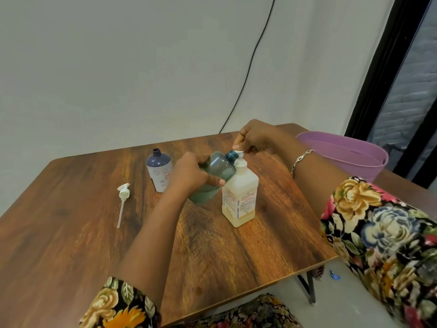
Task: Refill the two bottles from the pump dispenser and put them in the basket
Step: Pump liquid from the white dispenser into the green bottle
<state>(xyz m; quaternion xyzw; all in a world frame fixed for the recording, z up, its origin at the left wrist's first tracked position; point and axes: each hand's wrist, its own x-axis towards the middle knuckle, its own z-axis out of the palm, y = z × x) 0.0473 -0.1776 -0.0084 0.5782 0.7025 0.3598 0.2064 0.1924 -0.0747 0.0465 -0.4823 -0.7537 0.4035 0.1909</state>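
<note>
A teal bottle [217, 171] is gripped around its body by the left hand [189, 171], fingers and thumb curled round it. The bottle is held off the table [71, 233], tilted against the upper left side of the pump dispenser [240, 197], its long axis slanting and its open neck pointed up and right at the nozzle. The pump head [238, 147] atop the dispenser is pinched between the fingertips of the right hand [257, 136]. A grey-blue bottle [159, 171] is stood upright, uncapped, left of the dispenser; a loose white pump [123, 192] is laid flat farther left. A purple basket [354, 159] is seen to the dispenser's far right.
</note>
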